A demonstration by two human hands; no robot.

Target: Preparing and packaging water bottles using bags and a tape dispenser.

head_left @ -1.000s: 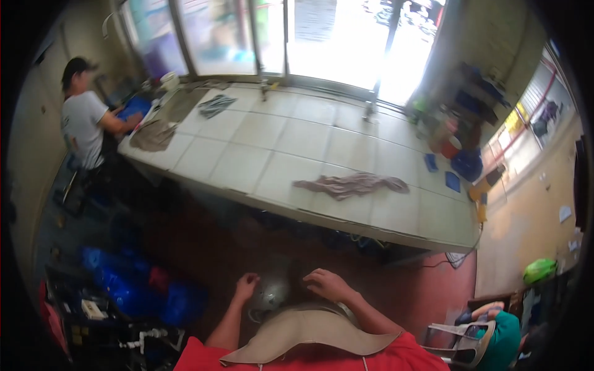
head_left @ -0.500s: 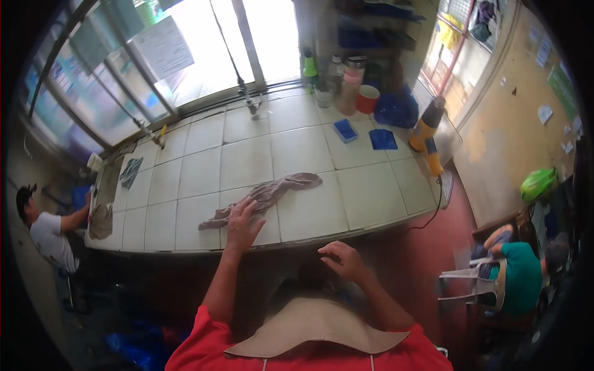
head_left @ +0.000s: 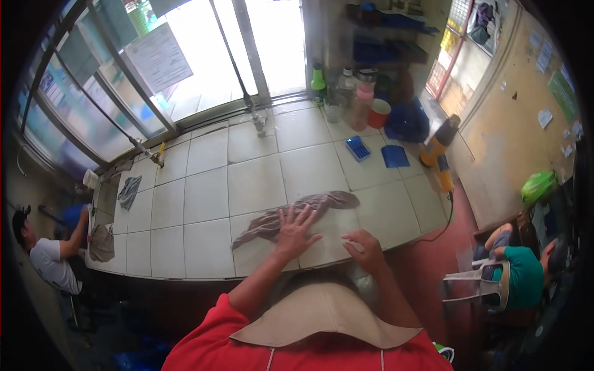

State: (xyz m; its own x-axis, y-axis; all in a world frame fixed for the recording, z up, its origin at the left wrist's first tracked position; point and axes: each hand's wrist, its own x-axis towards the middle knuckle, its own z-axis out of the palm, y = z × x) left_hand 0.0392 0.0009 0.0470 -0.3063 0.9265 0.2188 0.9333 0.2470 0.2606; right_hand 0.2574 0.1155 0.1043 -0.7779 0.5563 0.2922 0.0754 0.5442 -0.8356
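My left hand (head_left: 296, 231) lies with fingers spread on a crumpled brownish-mauve cloth (head_left: 260, 225). That cloth is stretched out slantwise on the white tiled counter (head_left: 204, 201). Just right of it, my right hand (head_left: 367, 252) hovers by the counter's front edge. Its fingers are curled, with thumb and forefinger close together; whatever might be between them is too small to make out.
Toward the back right stand a green bottle (head_left: 318, 85), a pink tumbler (head_left: 363, 106), a red cup (head_left: 378, 114), a blue tray (head_left: 357, 148) and a yellow heat gun (head_left: 433, 151) with a cord. People sit at left (head_left: 52, 260) and right (head_left: 523, 278).
Both hands have moved forward over the counter relative to my body. The left stays on the cloth, now pressed flatter near its middle; the right has come to the counter's edge.
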